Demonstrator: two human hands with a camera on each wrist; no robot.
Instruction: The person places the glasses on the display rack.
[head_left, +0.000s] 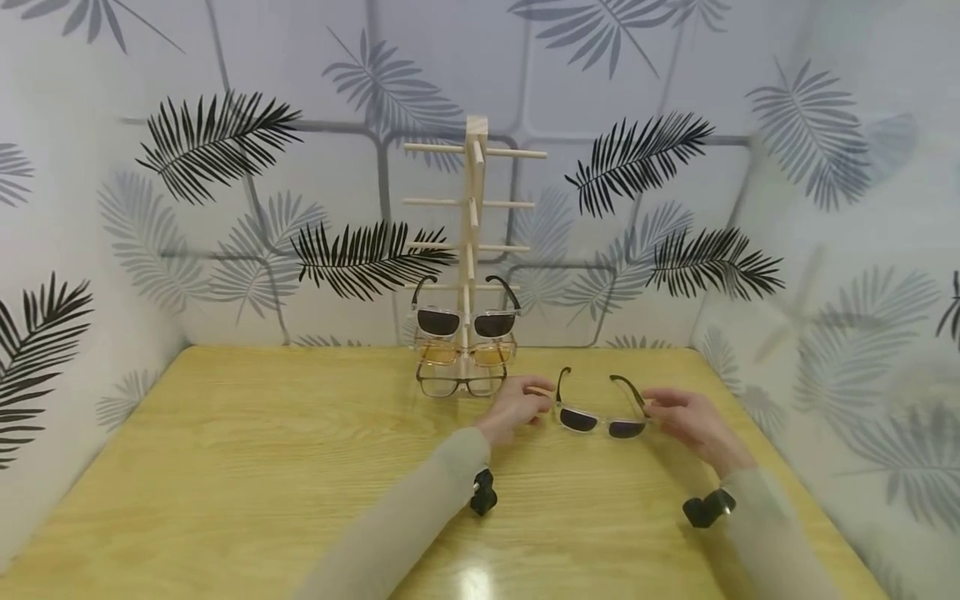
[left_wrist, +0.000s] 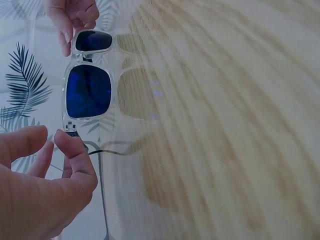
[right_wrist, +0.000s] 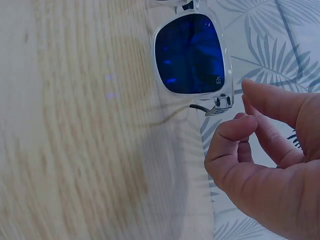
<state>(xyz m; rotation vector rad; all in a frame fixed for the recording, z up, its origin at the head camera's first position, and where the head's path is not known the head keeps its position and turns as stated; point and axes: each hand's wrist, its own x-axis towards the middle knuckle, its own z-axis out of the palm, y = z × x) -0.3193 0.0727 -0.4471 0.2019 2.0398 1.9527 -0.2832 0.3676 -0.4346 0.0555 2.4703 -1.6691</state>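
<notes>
Sunglasses with a clear frame, dark lenses and black temples point(head_left: 578, 420) rest on the table with their temples spread toward the back wall. Beside their left end is my left hand point(head_left: 517, 406); in the left wrist view its bent fingertip lies right at the hinge, with the thumb apart from it. My right hand point(head_left: 693, 425) is at the other end. Seen from the right wrist, its thumb and fingers point(right_wrist: 232, 130) are loosely bent just outside the hinge, with a gap between them. The lenses point(right_wrist: 190, 55) look deep blue there.
Left of my hands, a wooden display stand point(head_left: 474, 179) with crossbars rises at the table's back edge. Low on it hang dark sunglasses point(head_left: 495, 325), orange-tinted glasses point(head_left: 491, 355) and clear-lens glasses point(head_left: 438, 386). Leaf-patterned curtains point(head_left: 645, 75) surround the wooden table point(head_left: 262, 450).
</notes>
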